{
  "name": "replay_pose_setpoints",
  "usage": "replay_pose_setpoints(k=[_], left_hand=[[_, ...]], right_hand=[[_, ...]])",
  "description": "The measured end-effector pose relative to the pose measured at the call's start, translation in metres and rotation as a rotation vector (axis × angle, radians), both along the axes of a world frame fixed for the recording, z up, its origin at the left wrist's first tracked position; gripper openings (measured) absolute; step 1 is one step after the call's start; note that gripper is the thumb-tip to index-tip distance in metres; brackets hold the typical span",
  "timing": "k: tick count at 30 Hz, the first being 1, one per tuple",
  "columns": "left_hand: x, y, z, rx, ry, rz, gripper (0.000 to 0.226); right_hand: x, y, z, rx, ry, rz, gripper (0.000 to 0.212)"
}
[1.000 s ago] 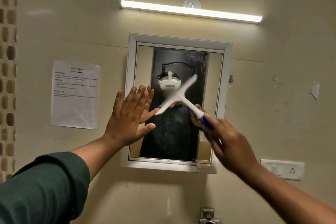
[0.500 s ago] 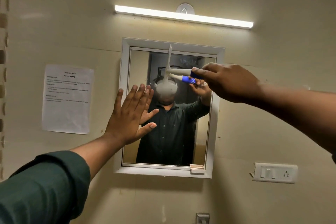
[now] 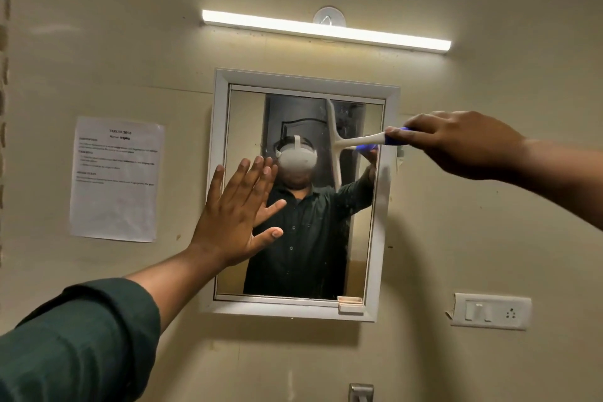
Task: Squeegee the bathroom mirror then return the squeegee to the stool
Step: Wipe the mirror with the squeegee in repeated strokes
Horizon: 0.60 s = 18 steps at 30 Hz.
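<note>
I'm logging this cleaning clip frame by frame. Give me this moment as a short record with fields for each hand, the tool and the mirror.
left hand: flat, fingers straight, on the mirror's left edge
right hand: grips the squeegee's blue handle
squeegee: blade upright, against the glass, upper right part
mirror: white-framed, on the wall, smudges near the top
stool: not in view

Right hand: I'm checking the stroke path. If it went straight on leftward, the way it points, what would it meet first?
The right hand would probably first reach the white-framed mirror's right frame edge; depth is unclear.
</note>
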State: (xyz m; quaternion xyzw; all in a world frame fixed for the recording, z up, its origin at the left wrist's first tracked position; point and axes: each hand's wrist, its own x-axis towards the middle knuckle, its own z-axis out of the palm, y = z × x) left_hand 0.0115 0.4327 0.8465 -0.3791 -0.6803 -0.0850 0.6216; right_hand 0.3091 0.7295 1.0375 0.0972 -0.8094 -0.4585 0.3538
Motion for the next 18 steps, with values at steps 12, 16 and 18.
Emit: replay_pose_setpoints(k=[12, 16, 18], left_hand=[[-0.002, 0.001, 0.007, -0.033, 0.015, 0.02, 0.099], [-0.004, -0.005, 0.003, -0.03, 0.005, 0.038, 0.099], [-0.004, -0.01, -0.002, -0.026, 0.002, 0.041, 0.099]], right_hand=[[0.053, 0.044, -0.018, -0.153, 0.029, 0.015, 0.058], [0.026, 0.01, -0.004, -0.097, -0.041, 0.109, 0.056], [0.002, -0.014, 0.002, -0.053, -0.066, 0.143, 0.057]])
